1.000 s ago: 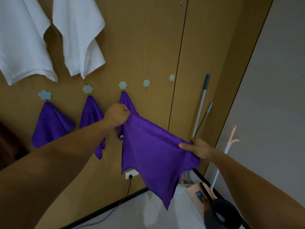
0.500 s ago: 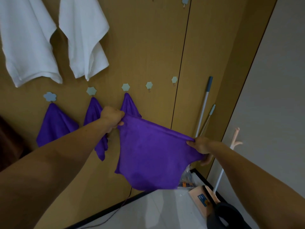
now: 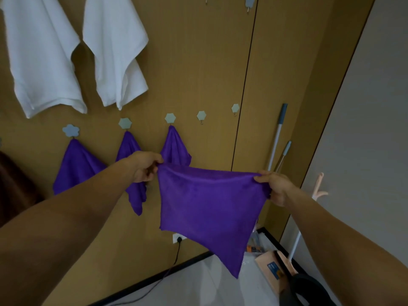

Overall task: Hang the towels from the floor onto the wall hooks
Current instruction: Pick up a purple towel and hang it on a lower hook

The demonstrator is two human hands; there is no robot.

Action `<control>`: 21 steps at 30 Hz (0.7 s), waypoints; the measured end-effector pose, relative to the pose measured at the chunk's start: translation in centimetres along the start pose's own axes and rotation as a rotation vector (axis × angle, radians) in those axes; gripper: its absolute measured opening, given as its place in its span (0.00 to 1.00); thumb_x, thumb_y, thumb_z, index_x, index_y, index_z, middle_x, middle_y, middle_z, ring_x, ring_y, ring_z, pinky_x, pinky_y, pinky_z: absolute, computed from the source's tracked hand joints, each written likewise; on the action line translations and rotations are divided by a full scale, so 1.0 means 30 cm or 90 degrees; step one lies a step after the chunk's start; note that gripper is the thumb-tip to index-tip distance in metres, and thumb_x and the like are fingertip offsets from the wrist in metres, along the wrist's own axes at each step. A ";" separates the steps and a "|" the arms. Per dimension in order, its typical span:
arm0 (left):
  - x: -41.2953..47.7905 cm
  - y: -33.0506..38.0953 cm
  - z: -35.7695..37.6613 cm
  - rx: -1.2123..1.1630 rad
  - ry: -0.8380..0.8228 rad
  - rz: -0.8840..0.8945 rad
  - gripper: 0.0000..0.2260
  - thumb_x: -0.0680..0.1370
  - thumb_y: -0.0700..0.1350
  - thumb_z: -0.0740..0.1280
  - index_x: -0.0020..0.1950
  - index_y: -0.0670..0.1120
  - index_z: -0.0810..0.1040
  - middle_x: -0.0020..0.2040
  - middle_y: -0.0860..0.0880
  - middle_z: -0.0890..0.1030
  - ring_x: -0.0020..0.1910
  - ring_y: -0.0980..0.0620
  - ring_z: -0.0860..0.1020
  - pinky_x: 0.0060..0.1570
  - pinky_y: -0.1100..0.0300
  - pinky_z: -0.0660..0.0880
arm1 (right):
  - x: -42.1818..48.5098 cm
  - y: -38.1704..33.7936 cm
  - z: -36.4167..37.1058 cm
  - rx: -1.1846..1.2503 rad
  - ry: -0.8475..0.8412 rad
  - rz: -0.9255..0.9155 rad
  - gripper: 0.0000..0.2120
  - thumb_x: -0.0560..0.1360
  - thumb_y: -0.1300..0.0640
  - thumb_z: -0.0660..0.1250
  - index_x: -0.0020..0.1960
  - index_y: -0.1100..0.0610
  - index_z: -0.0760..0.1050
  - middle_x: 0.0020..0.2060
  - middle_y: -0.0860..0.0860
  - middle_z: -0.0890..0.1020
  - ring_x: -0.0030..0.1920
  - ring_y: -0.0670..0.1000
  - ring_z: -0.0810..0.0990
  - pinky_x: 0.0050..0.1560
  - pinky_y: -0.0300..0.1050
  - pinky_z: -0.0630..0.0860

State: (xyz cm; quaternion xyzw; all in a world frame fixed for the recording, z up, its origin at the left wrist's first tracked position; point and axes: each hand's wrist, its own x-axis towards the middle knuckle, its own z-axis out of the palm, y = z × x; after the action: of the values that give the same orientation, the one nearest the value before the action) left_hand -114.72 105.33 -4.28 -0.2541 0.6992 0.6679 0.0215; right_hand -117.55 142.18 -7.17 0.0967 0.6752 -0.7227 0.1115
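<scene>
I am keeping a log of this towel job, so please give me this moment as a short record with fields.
held: purple towel, spread between both hands, on no hook yet
left hand: pinches its top left corner
right hand: grips its top right corner
hung purple towels: three, on the lower hook row
white towels: two, hanging higher up
free hooks: two, at the right end of the lower row

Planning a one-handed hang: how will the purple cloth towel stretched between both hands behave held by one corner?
Likely floppy: the purple cloth towel sags between left hand and right hand, its lower corner drooping. Probably light: two corner pinches hold it.
</scene>
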 end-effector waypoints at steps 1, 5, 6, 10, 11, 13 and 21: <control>-0.002 -0.004 0.000 0.023 0.000 -0.014 0.05 0.74 0.38 0.66 0.40 0.45 0.73 0.30 0.50 0.72 0.26 0.56 0.69 0.20 0.67 0.64 | -0.006 -0.005 0.004 0.016 0.006 -0.006 0.21 0.73 0.68 0.69 0.65 0.59 0.73 0.49 0.55 0.80 0.46 0.53 0.79 0.47 0.48 0.77; -0.009 -0.021 0.001 0.141 0.041 -0.001 0.02 0.77 0.40 0.63 0.45 0.45 0.75 0.36 0.48 0.76 0.32 0.53 0.74 0.35 0.60 0.67 | -0.013 -0.015 0.004 0.121 0.013 -0.041 0.22 0.74 0.69 0.67 0.66 0.58 0.72 0.57 0.57 0.79 0.52 0.55 0.80 0.46 0.47 0.78; -0.011 -0.024 0.000 0.152 0.043 0.007 0.03 0.77 0.40 0.63 0.45 0.45 0.75 0.37 0.48 0.77 0.34 0.52 0.74 0.39 0.58 0.66 | -0.016 -0.021 0.005 0.145 0.009 -0.050 0.21 0.74 0.69 0.66 0.66 0.58 0.73 0.55 0.57 0.80 0.51 0.55 0.80 0.45 0.48 0.78; -0.019 -0.024 0.002 0.031 0.017 0.017 0.04 0.78 0.38 0.63 0.47 0.45 0.76 0.42 0.49 0.78 0.38 0.51 0.75 0.42 0.56 0.68 | -0.017 -0.048 0.013 0.236 0.045 -0.091 0.16 0.76 0.65 0.67 0.64 0.61 0.75 0.56 0.58 0.80 0.51 0.54 0.80 0.53 0.50 0.79; -0.023 -0.021 0.006 -0.009 0.016 0.021 0.06 0.79 0.37 0.61 0.47 0.45 0.76 0.43 0.49 0.79 0.38 0.51 0.75 0.40 0.57 0.68 | -0.016 -0.053 0.014 0.265 0.063 -0.092 0.16 0.76 0.63 0.67 0.63 0.61 0.76 0.56 0.58 0.81 0.52 0.55 0.80 0.57 0.53 0.78; -0.031 -0.014 0.012 -0.065 0.005 0.029 0.10 0.78 0.34 0.56 0.46 0.44 0.76 0.43 0.48 0.78 0.38 0.51 0.75 0.36 0.57 0.70 | -0.012 -0.060 0.020 0.284 0.094 -0.093 0.14 0.77 0.62 0.68 0.62 0.61 0.76 0.55 0.58 0.81 0.53 0.56 0.81 0.59 0.55 0.77; -0.071 0.007 0.015 0.017 0.010 0.029 0.14 0.71 0.29 0.53 0.45 0.43 0.74 0.43 0.48 0.74 0.38 0.52 0.71 0.34 0.59 0.69 | 0.006 -0.064 0.002 0.173 0.136 -0.139 0.16 0.73 0.70 0.67 0.58 0.58 0.79 0.50 0.55 0.82 0.48 0.54 0.82 0.54 0.49 0.80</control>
State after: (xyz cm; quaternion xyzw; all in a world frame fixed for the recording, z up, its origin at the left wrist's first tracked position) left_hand -113.08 106.45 -3.34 -0.2430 0.7137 0.6570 0.0039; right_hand -118.27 142.25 -5.39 0.1133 0.5860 -0.8006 -0.0535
